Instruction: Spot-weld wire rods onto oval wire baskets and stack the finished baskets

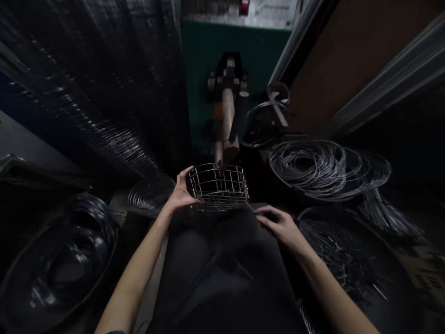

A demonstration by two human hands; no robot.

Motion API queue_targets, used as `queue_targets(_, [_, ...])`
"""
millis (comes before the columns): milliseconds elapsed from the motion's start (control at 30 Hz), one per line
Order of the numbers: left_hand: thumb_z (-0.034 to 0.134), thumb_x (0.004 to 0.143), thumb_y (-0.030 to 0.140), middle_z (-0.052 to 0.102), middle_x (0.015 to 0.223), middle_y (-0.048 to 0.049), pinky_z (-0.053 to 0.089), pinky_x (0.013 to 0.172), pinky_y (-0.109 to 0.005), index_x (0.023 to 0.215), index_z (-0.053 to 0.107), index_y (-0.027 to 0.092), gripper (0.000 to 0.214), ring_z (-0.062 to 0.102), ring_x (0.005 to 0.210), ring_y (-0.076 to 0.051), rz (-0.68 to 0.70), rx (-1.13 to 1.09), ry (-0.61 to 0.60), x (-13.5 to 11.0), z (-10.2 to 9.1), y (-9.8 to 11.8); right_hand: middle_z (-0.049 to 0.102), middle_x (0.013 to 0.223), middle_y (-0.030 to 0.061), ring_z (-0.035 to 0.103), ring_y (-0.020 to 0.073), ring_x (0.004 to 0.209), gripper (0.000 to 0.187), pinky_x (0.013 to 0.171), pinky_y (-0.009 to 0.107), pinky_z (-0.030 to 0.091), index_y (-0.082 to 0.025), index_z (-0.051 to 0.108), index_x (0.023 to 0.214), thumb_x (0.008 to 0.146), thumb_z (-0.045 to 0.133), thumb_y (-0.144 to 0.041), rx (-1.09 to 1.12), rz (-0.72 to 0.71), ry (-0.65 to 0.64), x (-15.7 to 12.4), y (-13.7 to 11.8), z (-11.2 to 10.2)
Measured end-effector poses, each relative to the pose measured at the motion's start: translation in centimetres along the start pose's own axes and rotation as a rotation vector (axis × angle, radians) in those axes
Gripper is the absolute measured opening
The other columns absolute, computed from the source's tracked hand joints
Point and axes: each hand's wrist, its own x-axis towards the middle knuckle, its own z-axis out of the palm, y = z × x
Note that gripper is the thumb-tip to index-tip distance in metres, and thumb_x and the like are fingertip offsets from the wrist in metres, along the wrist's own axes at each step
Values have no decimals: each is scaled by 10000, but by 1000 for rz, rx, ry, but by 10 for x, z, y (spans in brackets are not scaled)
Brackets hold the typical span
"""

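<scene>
Dim workshop; dark green machine front [264, 55] ahead, brown upright panel [333, 60] to its right. Round dark tub [283, 182] at right holds loose coils of silver wire [313, 164], some loops spilling past its right rim. Nearer, a wide dark round basin [392, 290] contains scattered short metal wire pieces [342, 260]. Far left, an oval dark tub [92, 294] holds bundled shiny wire rings [93, 222].

Open-topped silver wire basket [236, 192] sits at the far edge of a dark-clothed lap [222, 264], just below the machine's rounded metal bar [228, 116]; contact unclear. Left hand [181, 191] clamps its left side, fingers high, thumb low. Right hand [278, 223] pinches a thin metal wire [249, 206], its far end at the basket's lower right corner. Dark gap separates basket from coil tub; right forearm crosses the basin's left edge.
</scene>
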Motion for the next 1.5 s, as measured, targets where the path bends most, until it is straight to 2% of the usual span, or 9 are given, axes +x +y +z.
queue_targets(100, [895, 490, 400, 359, 1343, -113, 342, 1085, -545, 1358, 379, 284, 1017, 363, 1275, -338, 115, 172, -85, -3, 5, 21, 657, 659, 23, 570, 139, 593, 381, 551, 250, 438, -156, 722, 828, 730, 675, -521, -17, 43, -232, 28, -40, 18])
queue_targets(167, [888, 510, 376, 339, 1351, -118, 357, 1076, -534, 1302, 462, 269, 905, 348, 1273, -343, 157, 256, -172, -2, 11, 31, 659, 628, 10, 571, 132, 562, 351, 542, 245, 432, -158, 731, 841, 768, 656, -493, -91, 24, -289, 46, -51, 31])
queue_targets(267, [875, 537, 376, 312, 1357, -135, 355, 1070, -542, 1265, 510, 242, 825, 327, 1275, -358, 181, 339, -244, 0, 20, 36, 740, 833, 43, 667, 176, 757, 256, 713, 272, 487, -182, 744, 884, 842, 607, -394, -360, -201, -228, 62, -49, 47])
queue_targets(333, [870, 548, 399, 315, 1353, -144, 350, 1070, -552, 1274, 501, 233, 831, 324, 1278, -364, 172, 345, -248, 2, 24, 37, 732, 1030, 72, 682, 213, 900, 282, 784, 294, 494, -191, 716, 1051, 871, 581, -361, -610, -377, -208, 64, -43, 54])
queue_targets(433, [872, 542, 428, 320, 1358, -142, 355, 1069, -558, 1275, 494, 239, 846, 327, 1285, -368, 142, 319, -230, 6, 26, 36, 683, 1169, 79, 693, 229, 919, 379, 676, 285, 511, -207, 611, 1251, 891, 558, -314, -919, -528, -247, 61, -35, 55])
queue_targets(533, [879, 529, 428, 323, 1363, -136, 352, 1082, -554, 1269, 489, 240, 856, 327, 1291, -361, 133, 294, -209, 10, 28, 36, 681, 1174, 41, 706, 205, 870, 369, 583, 257, 491, -235, 600, 1262, 903, 514, -239, -1050, -622, -233, 63, -30, 50])
queue_targets(900, [895, 512, 382, 308, 1383, -135, 368, 1083, -537, 1279, 486, 234, 881, 314, 1307, -357, 104, 275, -145, 15, 35, 35, 706, 1118, 21, 714, 165, 780, 333, 519, 225, 460, -255, 632, 1218, 901, 534, -282, -1036, -831, -131, 78, -27, 39])
queue_targets(1200, [903, 494, 361, 305, 1392, -146, 345, 1097, -542, 1276, 492, 222, 895, 294, 1323, -360, 102, 246, -160, 29, 33, 27, 712, 1104, 10, 712, 157, 761, 333, 507, 223, 444, -270, 624, 1226, 904, 541, -287, -1070, -849, -110, 92, -34, 36])
queue_targets(1500, [908, 456, 403, 364, 1351, -140, 364, 1071, -545, 1244, 512, 220, 901, 353, 1282, -359, 111, 239, -186, 39, 30, 24, 702, 1128, -3, 705, 162, 856, 320, 582, 218, 477, -295, 636, 1210, 912, 530, -342, -1028, -754, -114, 98, -33, 38])
